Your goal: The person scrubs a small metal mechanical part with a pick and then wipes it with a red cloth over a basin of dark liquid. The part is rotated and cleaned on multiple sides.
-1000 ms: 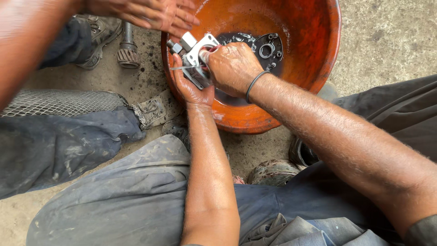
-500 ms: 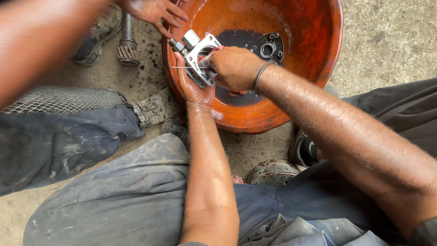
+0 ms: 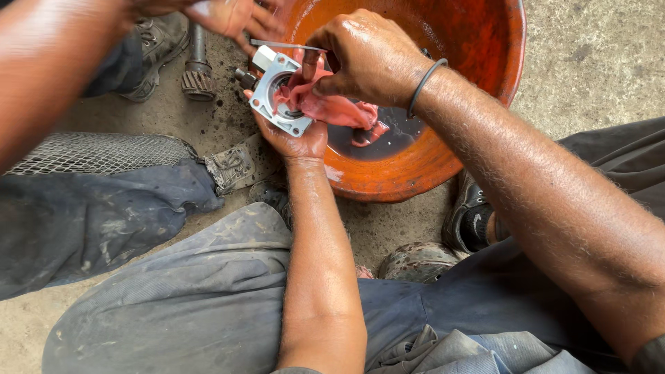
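Note:
My left hand (image 3: 294, 138) holds a grey metal flanged part (image 3: 278, 93) from below, at the near left rim of an orange basin (image 3: 485, 83). My right hand (image 3: 367, 59), with a black band on the wrist, presses a wet pink rag (image 3: 332, 111) into the part's round opening. The rag trails down toward dark liquid (image 3: 388, 142) in the basin's bottom. Another person's hand (image 3: 228, 17) hovers just above the part, at the top left.
A splined steel shaft (image 3: 197, 66) lies on the concrete floor left of the basin, beside a dirty shoe (image 3: 156, 52). A wire mesh piece (image 3: 90, 152) rests on the left. My knees and shoes frame the lower view.
A pink rag has come up in my right hand and now wipes the metal part. The black part seen in the basin earlier is hidden. The other person's hand stays close above.

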{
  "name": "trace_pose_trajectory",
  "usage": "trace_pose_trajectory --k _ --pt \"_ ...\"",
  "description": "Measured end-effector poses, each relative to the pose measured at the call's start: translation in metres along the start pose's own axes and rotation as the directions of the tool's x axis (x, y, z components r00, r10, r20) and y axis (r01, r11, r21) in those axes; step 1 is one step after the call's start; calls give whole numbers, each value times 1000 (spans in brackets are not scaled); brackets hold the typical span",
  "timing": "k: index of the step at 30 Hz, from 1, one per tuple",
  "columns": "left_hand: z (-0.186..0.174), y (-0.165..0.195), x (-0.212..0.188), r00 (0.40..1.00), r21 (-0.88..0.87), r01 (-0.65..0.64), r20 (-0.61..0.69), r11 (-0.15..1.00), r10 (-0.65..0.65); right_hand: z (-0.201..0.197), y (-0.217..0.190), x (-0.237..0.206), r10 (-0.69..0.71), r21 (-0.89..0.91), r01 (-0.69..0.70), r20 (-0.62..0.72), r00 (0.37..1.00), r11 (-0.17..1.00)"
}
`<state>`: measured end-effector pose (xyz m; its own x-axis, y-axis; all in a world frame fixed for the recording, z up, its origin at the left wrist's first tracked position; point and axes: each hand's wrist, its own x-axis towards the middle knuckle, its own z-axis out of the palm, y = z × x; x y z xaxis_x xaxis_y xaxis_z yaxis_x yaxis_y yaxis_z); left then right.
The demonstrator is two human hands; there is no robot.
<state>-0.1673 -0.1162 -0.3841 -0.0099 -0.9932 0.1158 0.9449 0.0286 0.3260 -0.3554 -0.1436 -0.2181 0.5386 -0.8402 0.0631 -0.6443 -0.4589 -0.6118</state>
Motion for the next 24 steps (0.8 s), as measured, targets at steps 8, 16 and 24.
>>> trace_pose_trajectory --k 8,16,24 --pt "5 4 -1 992 -110 111 71 988 -103 12 -21 -3 42 -276 -1 142 989 961" --pt "-2 3 0 991 47 106 -86 993 -102 24 -40 -5 262 35 -282 275 925 959" --pt "14 -3 -8 1000 271 14 -28 963 -7 36 -32 -10 83 -120 -49 303 949 992"
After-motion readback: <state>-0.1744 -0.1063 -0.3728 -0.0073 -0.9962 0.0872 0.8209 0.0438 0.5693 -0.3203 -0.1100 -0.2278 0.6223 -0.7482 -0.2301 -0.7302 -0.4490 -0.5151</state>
